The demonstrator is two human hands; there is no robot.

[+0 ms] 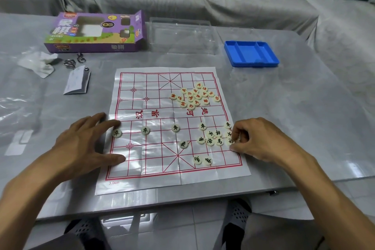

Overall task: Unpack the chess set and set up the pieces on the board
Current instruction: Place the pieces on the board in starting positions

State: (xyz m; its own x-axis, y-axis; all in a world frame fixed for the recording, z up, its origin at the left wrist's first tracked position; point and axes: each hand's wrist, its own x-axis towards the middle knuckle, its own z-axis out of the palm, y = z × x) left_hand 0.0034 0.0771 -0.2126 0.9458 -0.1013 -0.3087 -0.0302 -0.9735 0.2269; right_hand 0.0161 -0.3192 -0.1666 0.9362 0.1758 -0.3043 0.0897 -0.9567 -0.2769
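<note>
A white paper board (154, 176) with a red grid lies flat on the table. Several red-lettered pieces (194, 95) sit in a heap on its far right. Black-lettered pieces stand in a row along the near half, the leftmost black piece (117, 133) at the left edge; more cluster at the right (211, 138). My left hand (85, 144) lies spread on the board's left edge, fingertips beside the leftmost black piece. My right hand (261, 140) has its fingers curled at the right edge, pinching a black piece (230, 141) in the cluster.
A purple chess box (95, 32) lies at the back left, a clear plastic case (182, 34) beside it, a blue tray (251, 53) at the back right. Crumpled plastic (38, 63), metal rings (70, 63) and a folded leaflet (78, 84) lie left of the board.
</note>
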